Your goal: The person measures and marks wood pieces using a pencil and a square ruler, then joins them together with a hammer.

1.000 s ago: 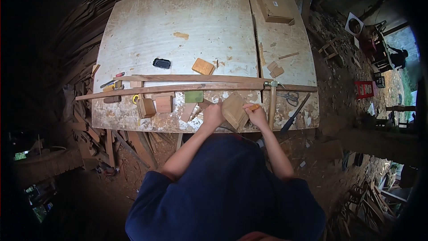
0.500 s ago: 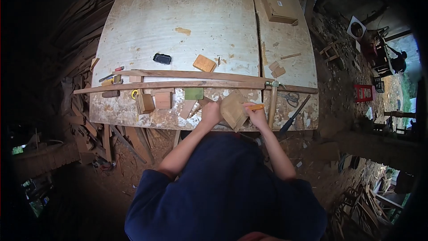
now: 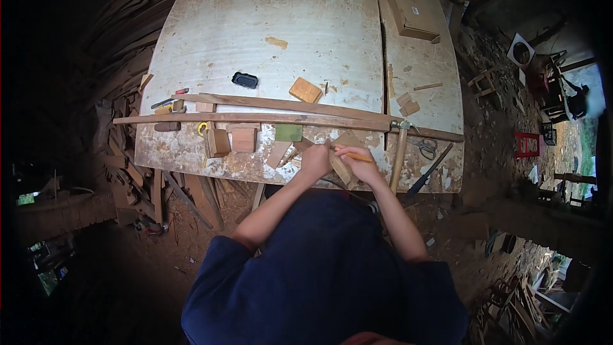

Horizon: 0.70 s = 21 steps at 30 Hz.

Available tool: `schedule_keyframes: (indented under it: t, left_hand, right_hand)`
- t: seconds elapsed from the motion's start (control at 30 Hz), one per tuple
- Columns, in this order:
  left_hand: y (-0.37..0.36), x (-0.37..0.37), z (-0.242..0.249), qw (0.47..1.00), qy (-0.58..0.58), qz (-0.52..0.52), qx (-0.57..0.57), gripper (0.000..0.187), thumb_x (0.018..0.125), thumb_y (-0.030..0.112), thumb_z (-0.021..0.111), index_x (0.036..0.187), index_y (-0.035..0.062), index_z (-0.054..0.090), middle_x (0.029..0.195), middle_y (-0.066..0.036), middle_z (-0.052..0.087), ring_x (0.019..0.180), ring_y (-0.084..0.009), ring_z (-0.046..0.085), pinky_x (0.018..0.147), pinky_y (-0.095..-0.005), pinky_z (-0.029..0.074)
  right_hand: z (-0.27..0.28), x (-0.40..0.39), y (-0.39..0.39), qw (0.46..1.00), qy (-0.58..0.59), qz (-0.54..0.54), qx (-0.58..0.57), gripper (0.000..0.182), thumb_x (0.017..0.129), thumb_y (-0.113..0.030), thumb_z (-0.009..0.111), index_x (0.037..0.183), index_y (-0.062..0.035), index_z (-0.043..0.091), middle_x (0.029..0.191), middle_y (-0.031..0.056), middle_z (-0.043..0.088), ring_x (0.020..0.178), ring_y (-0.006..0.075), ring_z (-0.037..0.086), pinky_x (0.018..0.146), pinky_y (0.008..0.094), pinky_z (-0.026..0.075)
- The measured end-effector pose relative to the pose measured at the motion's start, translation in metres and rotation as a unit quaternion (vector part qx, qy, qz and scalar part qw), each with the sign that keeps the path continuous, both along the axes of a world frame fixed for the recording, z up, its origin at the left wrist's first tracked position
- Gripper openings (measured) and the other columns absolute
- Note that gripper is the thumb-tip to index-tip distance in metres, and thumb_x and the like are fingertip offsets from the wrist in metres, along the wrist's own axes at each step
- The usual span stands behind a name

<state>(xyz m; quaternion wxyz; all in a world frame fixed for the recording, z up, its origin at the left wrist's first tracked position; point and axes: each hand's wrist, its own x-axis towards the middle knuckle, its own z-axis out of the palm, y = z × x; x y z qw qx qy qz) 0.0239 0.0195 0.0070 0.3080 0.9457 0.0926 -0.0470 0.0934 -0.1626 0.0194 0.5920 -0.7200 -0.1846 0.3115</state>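
At the front edge of the workbench, my left hand (image 3: 315,161) is closed on a small wooden block (image 3: 341,170), which stands tilted with a narrow side toward me. An orange pencil (image 3: 359,157) is gripped in my right hand (image 3: 361,167), its tip end near the top of the block by my left fingers. Part of the block is hidden behind both hands. Behind them lies a flat brown wood piece (image 3: 348,139). A green square piece (image 3: 288,132) lies just beyond my left hand, and a hammer (image 3: 400,153) rests to the right of my right hand.
Two long wooden strips (image 3: 255,118) cross the workbench (image 3: 255,13). Scissors (image 3: 424,148) and a dark-handled tool (image 3: 429,171) lie at right. Wood blocks (image 3: 244,139) and a yellow tape measure (image 3: 203,129) sit at left. Farther back are a black case (image 3: 245,80) and a cardboard box (image 3: 414,14).
The block has turned from showing its broad face to showing a narrow side. My right hand has brought the pencil leftward, closer to my left hand. The whole view has shifted slightly.
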Motion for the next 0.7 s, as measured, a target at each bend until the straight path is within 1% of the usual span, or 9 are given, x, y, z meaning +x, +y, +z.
schedule_keyframes:
  t: [0.07, 0.13, 0.23, 0.27, 0.4, 0.53, 0.63, 0.67, 0.7]
  left_hand:
    - [0.001, -0.003, 0.008, 1.000, -0.008, -0.012, 0.010, 0.050, 0.078, 0.025, 0.085, 0.115, -0.0027, 0.068, 0.080, -0.024, 0.074, 0.077, -0.0419, 0.076, 0.069, -0.0525, 0.061]
    - [-0.002, -0.006, 0.010, 1.000, -0.008, -0.013, 0.005, 0.049, 0.078, 0.025, 0.085, 0.114, -0.0033, 0.068, 0.079, -0.024, 0.074, 0.076, -0.0420, 0.076, 0.069, -0.0521, 0.061]
    - [0.000, -0.003, 0.006, 1.000, 0.006, 0.007, 0.000, 0.061, 0.075, 0.030, 0.088, 0.124, -0.0024, 0.068, 0.081, -0.025, 0.074, 0.078, -0.0430, 0.075, 0.071, -0.0533, 0.061]
    - [-0.001, -0.001, 0.004, 1.000, 0.013, 0.015, -0.003, 0.068, 0.074, 0.032, 0.089, 0.129, -0.0019, 0.067, 0.082, -0.025, 0.074, 0.079, -0.0436, 0.075, 0.072, -0.0539, 0.061]
    - [-0.003, -0.007, 0.001, 1.000, 0.018, 0.004, 0.006, 0.068, 0.074, 0.031, 0.089, 0.130, -0.0026, 0.067, 0.082, -0.025, 0.074, 0.079, -0.0434, 0.075, 0.072, -0.0537, 0.061]
    - [0.000, -0.008, 0.002, 1.000, 0.012, 0.009, -0.001, 0.056, 0.077, 0.025, 0.086, 0.121, -0.0043, 0.067, 0.081, -0.025, 0.074, 0.078, -0.0431, 0.076, 0.071, -0.0538, 0.061]
    - [0.001, -0.010, 0.002, 1.000, 0.008, 0.005, 0.001, 0.053, 0.078, 0.021, 0.084, 0.120, -0.0057, 0.067, 0.081, -0.026, 0.074, 0.078, -0.0432, 0.076, 0.070, -0.0540, 0.061]
    - [0.001, -0.011, 0.001, 1.000, 0.006, 0.002, 0.003, 0.054, 0.078, 0.020, 0.084, 0.122, -0.0061, 0.067, 0.082, -0.026, 0.074, 0.079, -0.0433, 0.076, 0.070, -0.0541, 0.061]
    - [0.001, -0.010, 0.001, 1.000, 0.007, -0.003, 0.000, 0.056, 0.077, 0.020, 0.084, 0.124, -0.0066, 0.066, 0.082, -0.026, 0.074, 0.079, -0.0433, 0.076, 0.070, -0.0540, 0.061]
  right_hand:
    - [-0.043, 0.032, -0.018, 0.996, -0.006, -0.051, -0.076, 0.019, 0.097, 0.001, 0.067, 0.109, -0.0046, 0.080, 0.128, 0.0127, 0.077, 0.123, 0.0228, 0.071, 0.108, 0.0319, 0.052]
    - [-0.038, 0.038, -0.016, 0.990, 0.006, -0.072, -0.125, 0.017, 0.099, 0.001, 0.068, 0.111, -0.0019, 0.079, 0.130, 0.0133, 0.076, 0.125, 0.0201, 0.069, 0.108, 0.0302, 0.051]
    - [0.020, 0.003, 0.003, 1.000, 0.004, 0.030, -0.003, 0.017, 0.097, 0.002, 0.068, 0.110, -0.0025, 0.080, 0.122, 0.0102, 0.079, 0.114, 0.0195, 0.072, 0.102, 0.0298, 0.054]
    - [0.021, 0.007, 0.000, 0.999, -0.010, 0.042, -0.015, 0.016, 0.097, 0.000, 0.070, 0.109, -0.0025, 0.080, 0.119, 0.0080, 0.080, 0.110, 0.0185, 0.074, 0.099, 0.0296, 0.055]
    - [-0.053, 0.043, -0.023, 0.980, -0.016, -0.085, -0.179, 0.014, 0.097, -0.004, 0.072, 0.108, -0.0024, 0.080, 0.119, 0.0080, 0.081, 0.113, 0.0172, 0.074, 0.099, 0.0302, 0.055]
    - [0.047, -0.019, 0.012, 0.993, -0.091, 0.007, -0.072, 0.014, 0.098, -0.007, 0.071, 0.108, -0.0060, 0.081, 0.114, 0.0099, 0.081, 0.105, 0.0188, 0.076, 0.092, 0.0323, 0.058]
    - [-0.024, 0.017, -0.019, 0.987, -0.080, -0.061, -0.125, 0.015, 0.100, -0.011, 0.069, 0.108, -0.0090, 0.082, 0.114, 0.0102, 0.081, 0.103, 0.0203, 0.077, 0.091, 0.0335, 0.059]
    - [-0.036, 0.022, -0.026, 0.964, -0.076, -0.103, -0.232, 0.017, 0.100, -0.013, 0.068, 0.110, -0.0105, 0.082, 0.109, 0.0113, 0.082, 0.099, 0.0252, 0.079, 0.088, 0.0340, 0.060]
    - [-0.024, 0.013, -0.025, 0.956, -0.117, -0.080, -0.257, 0.017, 0.099, -0.013, 0.069, 0.110, -0.0101, 0.081, 0.108, 0.0124, 0.082, 0.099, 0.0270, 0.079, 0.088, 0.0348, 0.060]
